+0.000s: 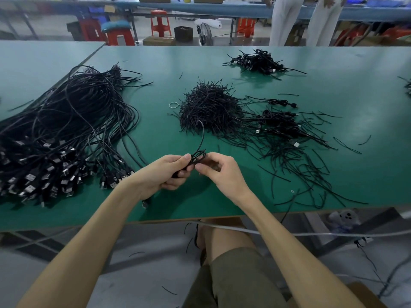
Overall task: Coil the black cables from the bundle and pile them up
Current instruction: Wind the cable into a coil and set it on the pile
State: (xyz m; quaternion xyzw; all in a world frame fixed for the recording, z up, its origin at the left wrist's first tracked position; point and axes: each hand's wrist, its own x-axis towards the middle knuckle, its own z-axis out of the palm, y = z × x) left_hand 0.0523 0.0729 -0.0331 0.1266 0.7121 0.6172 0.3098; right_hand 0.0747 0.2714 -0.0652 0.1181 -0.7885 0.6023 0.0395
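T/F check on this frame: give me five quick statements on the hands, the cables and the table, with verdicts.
1. The left hand and right hand both hold a small black cable coil. True.
2. The big cable bundle lies to the right of the hands. False: it lies to their left.
3. A loose end rises from the cable coil toward the heap of short black ties. True.
4. The table has a red top. False: it is green.
5. A pale ring lies just left of the heap. True.
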